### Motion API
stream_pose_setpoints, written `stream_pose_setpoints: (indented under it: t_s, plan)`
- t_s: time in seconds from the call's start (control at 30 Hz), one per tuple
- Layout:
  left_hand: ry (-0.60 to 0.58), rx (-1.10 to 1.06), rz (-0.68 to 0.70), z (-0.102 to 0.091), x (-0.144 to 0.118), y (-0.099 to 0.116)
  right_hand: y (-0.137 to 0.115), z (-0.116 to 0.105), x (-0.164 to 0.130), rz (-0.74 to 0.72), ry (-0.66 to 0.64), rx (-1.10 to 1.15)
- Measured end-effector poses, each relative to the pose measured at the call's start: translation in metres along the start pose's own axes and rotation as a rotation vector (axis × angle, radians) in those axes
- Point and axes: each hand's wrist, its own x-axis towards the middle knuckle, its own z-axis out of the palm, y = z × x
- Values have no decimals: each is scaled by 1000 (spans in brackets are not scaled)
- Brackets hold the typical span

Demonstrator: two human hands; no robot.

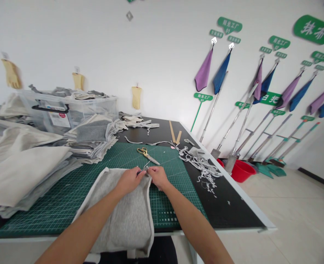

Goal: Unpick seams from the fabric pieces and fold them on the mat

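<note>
A grey cloth piece with a pale, raised seam along its edges lies over the mat's front edge and hangs below the tabletop. At its far right corner my left hand is closed, thumb pressed to fingers on the cloth. A thin dark and silvery bit shows at those fingertips, too small to name. My right hand pinches the same corner from the right side. Just beyond both hands, gold-handled scissors rest on the green cutting mat, their blades pointing right.
Stacked cloth covers the left side, with a clear plastic bin of fabric behind. Fabric scraps and wooden strips lie on the black tabletop. Mops and a red bucket stand beyond the right table edge.
</note>
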Motion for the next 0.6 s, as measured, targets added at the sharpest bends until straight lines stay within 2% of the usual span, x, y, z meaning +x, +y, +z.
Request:
stream_pose_setpoints:
  t_s: [0.6]
  plan:
    - [23,-46,-16,3,2,-4,-2,0,1,22,1,-74]
